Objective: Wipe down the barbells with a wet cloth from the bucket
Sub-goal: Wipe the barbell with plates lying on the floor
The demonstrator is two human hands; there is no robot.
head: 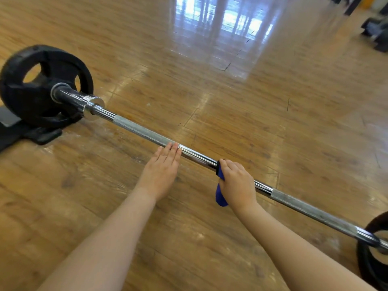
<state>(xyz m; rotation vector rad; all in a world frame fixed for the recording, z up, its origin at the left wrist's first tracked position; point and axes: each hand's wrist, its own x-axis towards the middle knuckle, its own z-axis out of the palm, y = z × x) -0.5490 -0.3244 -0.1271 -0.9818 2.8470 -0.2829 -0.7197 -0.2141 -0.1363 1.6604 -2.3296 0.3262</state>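
Note:
A chrome barbell [142, 131] lies across the wooden floor from upper left to lower right, with a black plate [39, 85] on its left end and another black plate [371, 255] at the lower right edge. My right hand [236, 182] grips a blue cloth [220, 195] wrapped round the smooth middle of the bar; a tail of cloth hangs below my palm. My left hand [161, 166] lies flat with straight fingers, its fingertips resting on the bar a little to the left of the cloth. No bucket is in view.
A dark mat or stand [19, 131] sits under the left plate. Dark gym gear [375, 32] stands at the far right. Glossy wooden floor [231, 91] stretches beyond the bar.

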